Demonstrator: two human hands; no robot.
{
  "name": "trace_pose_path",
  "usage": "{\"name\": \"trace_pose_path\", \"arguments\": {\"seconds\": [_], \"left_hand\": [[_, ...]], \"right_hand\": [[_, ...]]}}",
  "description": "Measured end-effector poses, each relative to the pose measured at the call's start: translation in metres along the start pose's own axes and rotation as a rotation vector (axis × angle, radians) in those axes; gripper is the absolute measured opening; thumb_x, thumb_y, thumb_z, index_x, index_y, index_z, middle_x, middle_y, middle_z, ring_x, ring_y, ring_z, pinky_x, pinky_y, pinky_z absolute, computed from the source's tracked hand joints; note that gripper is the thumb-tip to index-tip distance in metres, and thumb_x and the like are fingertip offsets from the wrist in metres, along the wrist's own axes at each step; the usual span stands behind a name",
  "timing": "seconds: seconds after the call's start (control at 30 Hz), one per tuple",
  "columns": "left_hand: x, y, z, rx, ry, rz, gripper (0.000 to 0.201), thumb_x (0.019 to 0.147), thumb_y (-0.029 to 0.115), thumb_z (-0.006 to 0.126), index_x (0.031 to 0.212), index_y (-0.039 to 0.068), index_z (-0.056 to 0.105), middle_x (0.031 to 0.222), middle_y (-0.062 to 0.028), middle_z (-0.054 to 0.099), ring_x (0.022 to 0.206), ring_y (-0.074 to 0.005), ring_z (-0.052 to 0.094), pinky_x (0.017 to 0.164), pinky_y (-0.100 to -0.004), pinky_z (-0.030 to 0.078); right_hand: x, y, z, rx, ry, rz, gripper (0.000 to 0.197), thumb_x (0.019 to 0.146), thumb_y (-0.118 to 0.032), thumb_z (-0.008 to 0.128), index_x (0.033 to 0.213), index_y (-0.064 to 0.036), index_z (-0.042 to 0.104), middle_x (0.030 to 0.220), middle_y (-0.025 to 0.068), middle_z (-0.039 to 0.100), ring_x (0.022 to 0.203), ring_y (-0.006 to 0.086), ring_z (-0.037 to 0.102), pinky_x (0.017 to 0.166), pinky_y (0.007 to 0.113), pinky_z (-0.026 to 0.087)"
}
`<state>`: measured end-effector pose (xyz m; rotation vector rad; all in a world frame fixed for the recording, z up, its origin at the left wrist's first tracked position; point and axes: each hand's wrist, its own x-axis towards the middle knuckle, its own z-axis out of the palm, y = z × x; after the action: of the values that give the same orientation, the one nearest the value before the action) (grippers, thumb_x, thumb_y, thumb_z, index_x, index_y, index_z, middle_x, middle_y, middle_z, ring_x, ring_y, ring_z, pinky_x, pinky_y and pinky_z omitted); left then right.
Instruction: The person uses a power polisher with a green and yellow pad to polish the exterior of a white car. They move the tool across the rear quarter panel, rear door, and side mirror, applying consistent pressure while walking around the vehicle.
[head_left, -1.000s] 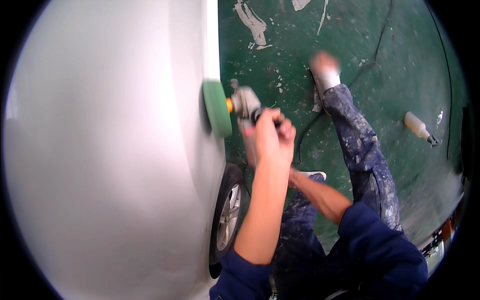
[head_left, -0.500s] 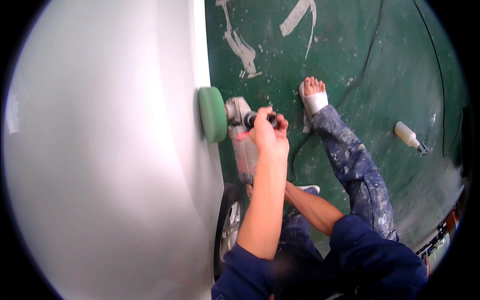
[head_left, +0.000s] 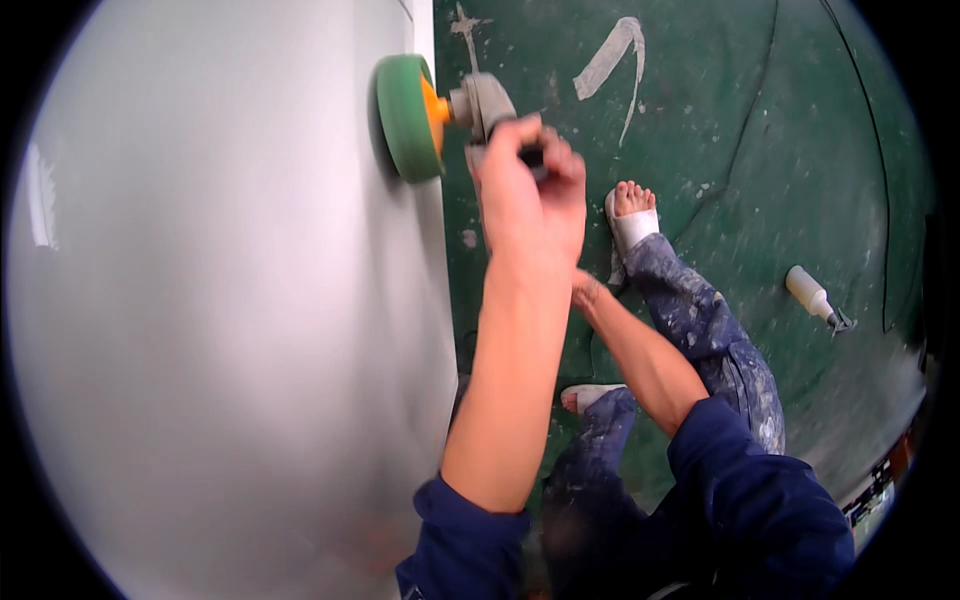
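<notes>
A polisher point(head_left: 485, 100) with a green foam pad point(head_left: 405, 115) on an orange backing presses flat against the glossy silver car panel point(head_left: 230, 320), near its upper right edge. My left hand point(head_left: 530, 200) is wrapped around the grey head and side handle of the polisher. My right hand point(head_left: 590, 292) reaches in lower down and is mostly hidden behind my left forearm, where the tool's rear body runs. Both sleeves are dark blue.
The floor point(head_left: 760, 150) is green with white paint smears. A white squeeze bottle point(head_left: 812, 295) lies on it at the right. A thin dark cable point(head_left: 762, 110) curves across it. My feet in white sandals point(head_left: 630, 215) stand beside the car, in paint-spattered trousers.
The polisher and both hands have moved up along the panel's edge, and the pad now sits higher on the car. The wheel seen below earlier is now covered by my arm.
</notes>
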<state>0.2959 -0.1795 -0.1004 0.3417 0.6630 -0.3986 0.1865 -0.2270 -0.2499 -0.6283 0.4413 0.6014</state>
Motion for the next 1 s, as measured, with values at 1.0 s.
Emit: {"name": "trace_pose_path", "arguments": {"seconds": [1.0], "left_hand": [[-0.024, 0.054, 0.121, -0.266, -0.137, -0.345, 0.015, 0.093, 0.004, 0.048, 0.081, 0.001, 0.041, 0.056, 0.003, 0.034, 0.042, -0.0067, 0.036, 0.04, -0.0206, 0.033]], "right_hand": [[0.009, -0.128, 0.014, -0.577, 0.192, -0.209, 0.025, 0.058, 0.006, 0.073, 0.081, -0.0031, 0.067, 0.077, 0.0014, 0.064, 0.069, 0.0134, 0.059, 0.063, 0.031, 0.047]]}}
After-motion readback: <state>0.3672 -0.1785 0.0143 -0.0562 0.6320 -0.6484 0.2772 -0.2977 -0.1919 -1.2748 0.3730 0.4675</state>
